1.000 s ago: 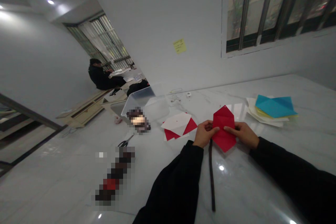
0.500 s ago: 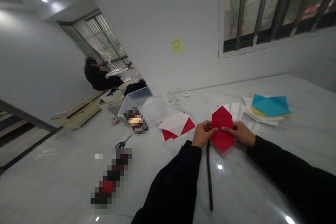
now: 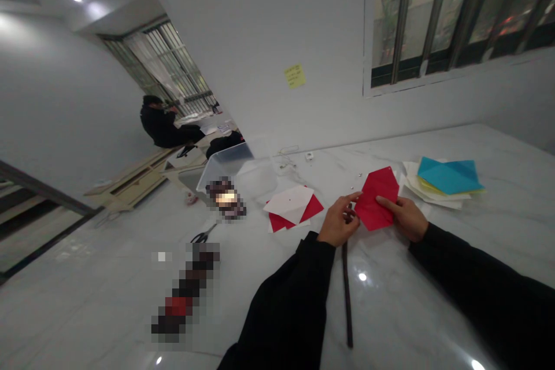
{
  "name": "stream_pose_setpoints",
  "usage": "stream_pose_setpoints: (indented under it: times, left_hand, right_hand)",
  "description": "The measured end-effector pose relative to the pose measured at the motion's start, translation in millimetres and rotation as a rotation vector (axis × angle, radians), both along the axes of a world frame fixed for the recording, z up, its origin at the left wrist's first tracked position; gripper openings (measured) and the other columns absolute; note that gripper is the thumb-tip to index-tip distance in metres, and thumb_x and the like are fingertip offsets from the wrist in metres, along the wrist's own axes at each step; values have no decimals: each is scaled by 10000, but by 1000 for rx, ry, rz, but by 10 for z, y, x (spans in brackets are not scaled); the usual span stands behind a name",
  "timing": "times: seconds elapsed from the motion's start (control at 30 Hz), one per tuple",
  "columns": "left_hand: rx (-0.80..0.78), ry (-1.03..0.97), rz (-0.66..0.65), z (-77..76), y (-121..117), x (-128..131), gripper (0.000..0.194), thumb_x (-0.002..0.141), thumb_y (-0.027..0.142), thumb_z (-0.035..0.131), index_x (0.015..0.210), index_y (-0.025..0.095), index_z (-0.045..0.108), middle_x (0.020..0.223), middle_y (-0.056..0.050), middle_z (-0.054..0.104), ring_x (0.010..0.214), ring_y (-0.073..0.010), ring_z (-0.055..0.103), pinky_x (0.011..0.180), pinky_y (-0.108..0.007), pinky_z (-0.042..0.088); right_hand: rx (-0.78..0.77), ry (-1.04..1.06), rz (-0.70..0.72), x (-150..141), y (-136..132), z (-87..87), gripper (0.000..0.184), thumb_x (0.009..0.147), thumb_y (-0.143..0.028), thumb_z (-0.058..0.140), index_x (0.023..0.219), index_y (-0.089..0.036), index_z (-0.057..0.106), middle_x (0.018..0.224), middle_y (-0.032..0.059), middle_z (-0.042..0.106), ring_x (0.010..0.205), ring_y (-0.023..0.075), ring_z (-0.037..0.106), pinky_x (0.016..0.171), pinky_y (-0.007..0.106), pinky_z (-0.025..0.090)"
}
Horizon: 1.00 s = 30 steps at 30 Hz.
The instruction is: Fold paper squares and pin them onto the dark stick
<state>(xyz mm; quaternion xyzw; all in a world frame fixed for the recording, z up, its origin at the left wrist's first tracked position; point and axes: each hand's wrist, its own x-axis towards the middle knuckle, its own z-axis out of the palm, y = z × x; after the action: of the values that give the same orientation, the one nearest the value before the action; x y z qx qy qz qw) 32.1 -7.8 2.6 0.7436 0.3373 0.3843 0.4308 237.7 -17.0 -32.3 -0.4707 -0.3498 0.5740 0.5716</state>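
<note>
A folded red paper [image 3: 376,199] lies tilted on the white marble table [image 3: 390,312] between my hands. My right hand [image 3: 405,217] rests on its right side, index finger stretched onto the sheet and pressing it. My left hand [image 3: 340,222] is at the paper's left edge, fingers curled, fingertips pinching or touching the edge. A thin dark strap [image 3: 347,295] runs along the table toward me from below my left hand.
A stack of white, yellow and blue sheets [image 3: 446,179] lies to the right. Red and white folded papers [image 3: 292,208] lie left of my hands, scissors [image 3: 203,236] farther left, a clear plastic box [image 3: 238,173] behind. Another person sits far back left.
The red paper has turned clockwise and shifted up and right on the table. My right hand followed it; my left hand slipped from on top of the sheet to its left edge.
</note>
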Motion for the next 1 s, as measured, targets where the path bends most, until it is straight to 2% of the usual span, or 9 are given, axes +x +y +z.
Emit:
stream_pose_setpoints:
  times: [0.1, 0.2, 0.33, 0.47, 0.63, 0.8, 1.0]
  left_hand:
    - [106, 47, -51, 10, -46, 35, 373, 775, 162, 672, 1137, 245, 704, 1236, -84, 597, 851, -125, 626, 664, -214, 523]
    - [113, 14, -7, -7, -43, 64, 164, 797, 274, 719, 938, 195, 748, 1125, -80, 632, 836, -134, 633, 668, -229, 529]
    - [94, -30, 102, -17, -48, 85, 213, 798, 378, 734, 869, 178, 742, 985, -78, 661, 850, -166, 632, 688, -252, 522]
    - [42, -55, 139, -1, -97, 110, 251, 813, 326, 711, 1027, 196, 728, 986, -70, 687, 826, -164, 620, 721, -258, 505]
    - [-93, -165, 108, -4, -125, 140, 625, 785, 245, 715, 1380, 249, 524, 974, -34, 673, 759, -135, 624, 716, -243, 501]
    - [-143, -186, 113, -26, -93, 138, 732, 759, 231, 732, 1434, 254, 451, 841, 1, 651, 731, -127, 621, 723, -239, 497]
    - [-172, -192, 157, -12, -77, 129, 714, 746, 208, 726, 1414, 226, 473, 787, 9, 645, 670, -111, 595, 672, -222, 481]
  right_hand:
    - [1, -78, 17, 5, -17, 2, 319, 725, -460, 801, 876, -183, 751, 866, 83, 778, 761, 234, 728, 716, 325, 594]
    - [17, -204, 46, 6, -36, 28, 393, 706, -515, 796, 836, -147, 753, 809, 85, 769, 690, 214, 695, 639, 305, 553]
    - [66, -338, 80, -16, -73, 97, 466, 679, -583, 781, 774, -128, 750, 750, 82, 753, 630, 197, 648, 589, 296, 500]
    - [95, -384, 117, -38, -110, 151, 515, 649, -651, 762, 729, -143, 742, 715, 77, 742, 621, 212, 641, 583, 307, 493]
    - [103, -357, 166, -28, -112, 123, 536, 663, -654, 761, 835, -145, 762, 838, 99, 769, 710, 240, 677, 659, 332, 535]
    - [105, -372, 182, 1, -75, 43, 512, 720, -637, 734, 844, -141, 755, 846, 94, 765, 739, 240, 676, 699, 339, 535]
    - [78, -225, 224, -12, -68, 30, 484, 748, -624, 714, 899, -164, 745, 853, 74, 760, 753, 239, 682, 719, 352, 544]
